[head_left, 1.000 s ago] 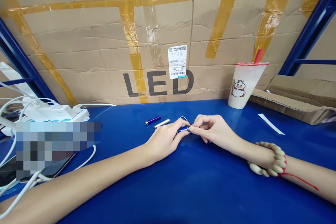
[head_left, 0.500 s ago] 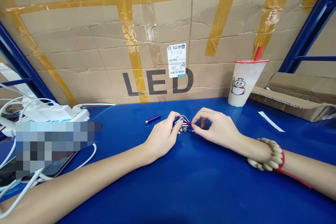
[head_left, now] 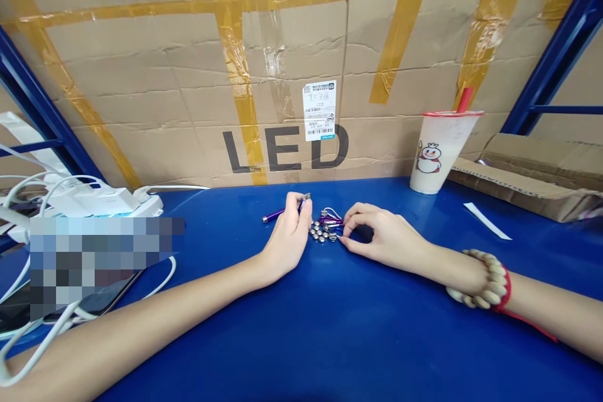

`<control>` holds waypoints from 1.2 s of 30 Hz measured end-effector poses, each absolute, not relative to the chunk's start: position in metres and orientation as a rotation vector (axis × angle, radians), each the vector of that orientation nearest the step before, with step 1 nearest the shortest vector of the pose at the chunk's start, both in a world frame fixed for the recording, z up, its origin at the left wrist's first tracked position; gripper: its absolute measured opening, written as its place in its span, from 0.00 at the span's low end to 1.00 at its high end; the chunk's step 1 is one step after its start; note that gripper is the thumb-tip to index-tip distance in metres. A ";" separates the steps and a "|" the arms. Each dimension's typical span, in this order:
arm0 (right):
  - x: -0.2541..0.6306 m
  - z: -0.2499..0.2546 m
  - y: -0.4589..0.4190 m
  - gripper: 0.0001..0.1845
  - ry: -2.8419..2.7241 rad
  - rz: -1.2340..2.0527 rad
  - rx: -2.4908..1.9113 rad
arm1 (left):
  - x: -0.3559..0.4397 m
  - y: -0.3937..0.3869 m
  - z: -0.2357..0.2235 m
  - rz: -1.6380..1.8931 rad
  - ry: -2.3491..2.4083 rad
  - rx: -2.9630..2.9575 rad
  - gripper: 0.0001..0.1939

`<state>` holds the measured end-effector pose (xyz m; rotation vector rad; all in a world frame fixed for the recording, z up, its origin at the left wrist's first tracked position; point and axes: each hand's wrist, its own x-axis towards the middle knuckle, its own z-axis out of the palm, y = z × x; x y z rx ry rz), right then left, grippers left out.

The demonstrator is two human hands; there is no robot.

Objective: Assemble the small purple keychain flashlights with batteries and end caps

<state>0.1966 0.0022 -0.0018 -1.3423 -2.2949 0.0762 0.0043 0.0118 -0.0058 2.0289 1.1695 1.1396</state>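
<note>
My left hand (head_left: 287, 242) is closed around a slim piece, mostly hidden, whose silver metal end (head_left: 307, 196) sticks up past the thumb and forefinger. Behind those fingers a purple metal tube (head_left: 273, 216) with a silver tip lies on the blue table. Several small round silver button cells (head_left: 321, 233) sit in a cluster between my hands. Just beyond them are shiny purple pieces (head_left: 331, 220) with a silver key ring (head_left: 333, 211). My right hand (head_left: 381, 229) rests at the cluster's right side, thumb and forefinger apart, the thumb tip against a small silver part (head_left: 332, 237).
A lidded drink cup (head_left: 443, 151) with a red straw stands at the back right, near a white paper strip (head_left: 487, 221) and an open cardboard tray (head_left: 527, 188). White cables and a power strip (head_left: 113, 201) crowd the left. A large taped carton (head_left: 188, 94) walls the back.
My left hand has lifted and turned its piece upright, away from the pile, uncovering the button cells. My right thumb and forefinger have spread and shifted slightly down.
</note>
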 end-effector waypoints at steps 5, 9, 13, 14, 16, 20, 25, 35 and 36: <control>0.200 -0.006 0.006 0.08 -2.277 0.141 -1.244 | 0.005 0.010 -0.004 1.132 1.155 2.055 0.12; 0.201 -0.004 0.006 0.11 -2.229 0.227 -1.154 | 0.005 0.010 -0.006 1.053 1.136 2.125 0.13; 0.200 -0.002 0.004 0.13 -2.234 0.262 -1.043 | 0.004 0.010 -0.008 0.982 1.089 2.246 0.10; 0.200 -0.002 0.003 0.12 -2.249 0.263 -1.003 | 0.004 0.009 -0.008 0.961 1.069 2.294 0.09; 0.201 -0.003 0.003 0.12 -2.280 0.252 -0.917 | 0.003 0.009 -0.008 0.918 1.036 2.380 0.07; 0.202 -0.006 0.004 0.11 -2.278 0.203 -0.822 | 0.002 0.008 -0.008 0.841 0.999 2.426 0.03; 0.202 -0.007 0.002 0.15 -2.302 0.046 -0.813 | 0.003 0.009 -0.008 0.858 0.933 2.400 0.02; 0.193 -0.003 -0.005 0.14 -2.526 -0.259 -0.838 | 0.001 0.008 -0.009 0.843 0.789 2.378 0.03; 0.193 -0.003 -0.005 0.14 -2.532 -0.274 -0.815 | 0.001 0.008 -0.009 0.852 0.786 2.382 0.03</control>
